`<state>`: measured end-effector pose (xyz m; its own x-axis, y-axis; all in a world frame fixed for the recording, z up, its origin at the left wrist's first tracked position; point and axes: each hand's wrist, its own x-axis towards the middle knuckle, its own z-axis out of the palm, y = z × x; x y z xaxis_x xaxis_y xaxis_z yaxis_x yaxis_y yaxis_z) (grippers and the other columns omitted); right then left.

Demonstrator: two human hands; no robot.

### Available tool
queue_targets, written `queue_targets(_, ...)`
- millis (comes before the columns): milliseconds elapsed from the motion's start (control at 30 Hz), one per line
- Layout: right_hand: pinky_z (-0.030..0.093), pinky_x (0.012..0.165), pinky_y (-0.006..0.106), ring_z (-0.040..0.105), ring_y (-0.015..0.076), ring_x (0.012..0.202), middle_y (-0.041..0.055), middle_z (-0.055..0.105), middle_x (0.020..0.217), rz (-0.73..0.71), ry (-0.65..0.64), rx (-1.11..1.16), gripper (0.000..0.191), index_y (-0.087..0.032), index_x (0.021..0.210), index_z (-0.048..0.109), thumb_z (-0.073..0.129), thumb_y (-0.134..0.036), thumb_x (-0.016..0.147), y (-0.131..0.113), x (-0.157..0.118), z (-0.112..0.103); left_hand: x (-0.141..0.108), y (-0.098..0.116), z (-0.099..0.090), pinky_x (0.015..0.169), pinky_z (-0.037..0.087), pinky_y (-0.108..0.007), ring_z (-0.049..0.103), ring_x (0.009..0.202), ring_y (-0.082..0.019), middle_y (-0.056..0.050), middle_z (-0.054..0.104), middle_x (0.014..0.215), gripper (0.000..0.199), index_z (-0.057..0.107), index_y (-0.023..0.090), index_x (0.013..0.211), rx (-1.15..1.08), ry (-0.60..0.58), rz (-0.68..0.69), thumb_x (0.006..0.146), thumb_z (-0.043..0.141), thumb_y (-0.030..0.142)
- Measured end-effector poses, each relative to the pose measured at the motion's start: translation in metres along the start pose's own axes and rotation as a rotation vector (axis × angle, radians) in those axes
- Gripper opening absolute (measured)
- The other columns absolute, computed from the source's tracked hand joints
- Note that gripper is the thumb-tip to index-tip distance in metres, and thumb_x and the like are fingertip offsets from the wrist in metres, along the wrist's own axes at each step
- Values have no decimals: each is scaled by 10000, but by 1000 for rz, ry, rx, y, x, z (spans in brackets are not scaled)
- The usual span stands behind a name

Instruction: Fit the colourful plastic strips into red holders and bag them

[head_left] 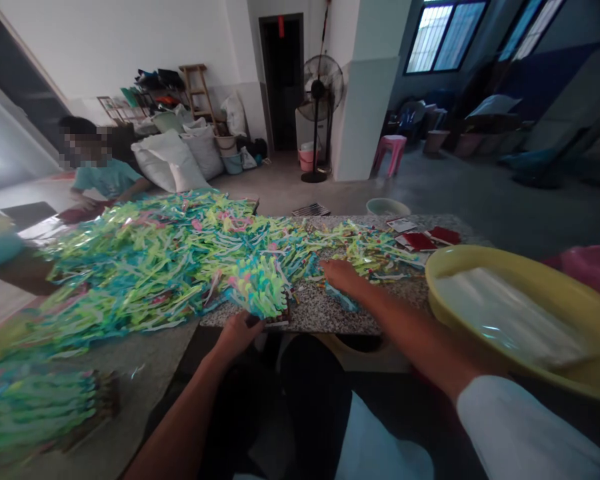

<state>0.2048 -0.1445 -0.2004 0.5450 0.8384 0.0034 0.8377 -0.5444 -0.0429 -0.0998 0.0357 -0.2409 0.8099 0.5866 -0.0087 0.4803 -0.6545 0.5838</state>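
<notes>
At the near edge of the granite-topped table [350,321], my left hand [239,337] is closed on the lower edge of a dark brown rack [283,319]. A neat row of green, blue and pink plastic strips [260,287] fans over the rack. My right hand [341,277] reaches over the granite, fingers drawn together among loose strips [360,248]; whatever they pinch is too small to make out. A blue strip bunch [341,298] lies just below that hand. To the left spreads a large heap of similar strips [155,260].
A yellow basin [443,267] with clear plastic bags [510,313] stands at right. Red packets [417,241] lie beyond it. At lower left is another filled rack [107,393]. Another person [107,177] sits across at far left. Behind are a fan [319,90] and white sacks [165,160].
</notes>
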Motion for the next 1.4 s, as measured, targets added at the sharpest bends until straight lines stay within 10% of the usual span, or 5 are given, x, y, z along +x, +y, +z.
queue_targets(267, 461, 657, 270, 613, 171, 663, 46, 698, 780, 225, 231, 797, 287, -182, 1091, 712, 554, -251, 861, 10, -17, -25, -3, 7, -3, 630, 417, -258, 621, 650, -163, -11, 677, 693, 239, 668, 170, 813, -47, 4, 16, 830, 632, 405)
queue_targets(433, 452, 510, 217, 566, 112, 553, -2, 662, 717, 328, -56, 1918, 228, -186, 946, 658, 672, -299, 748, -30, -57, -6, -4, 8, -2, 640, 425, -260, 626, 649, -166, -12, 678, 680, 201, 673, 173, 795, -69, 11, 7, 813, 651, 372)
queue_targets(533, 465, 521, 201, 581, 98, 578, -17, 674, 760, 293, -206, 2095, 338, -201, 928, 618, 809, -253, 653, -66, -78, 14, -4, 7, -1, 626, 413, -257, 620, 644, -164, -14, 676, 673, 202, 674, 172, 818, -52, 7, 3, 819, 645, 372)
queue_targets(833, 466, 573, 265, 582, 159, 608, -8, 650, 718, 147, 141, 1335, 386, -217, 1052, 691, 599, -548, 878, -119, -89, 63, -1, 2, 3, 620, 409, -250, 635, 679, -162, -25, 698, 714, 231, 668, 164, 822, -64, 6, 10, 820, 649, 394)
queue_targets(1400, 453, 796, 285, 636, 209, 896, 89, 660, 962, -88, 281, 423, 173, -165, 1044, 616, 479, -260, 997, -132, -95, 65, -2, 4, 1, 619, 389, -246, 623, 694, -158, -17, 691, 735, 186, 675, 167, 842, -70, -17, 15, 816, 636, 347)
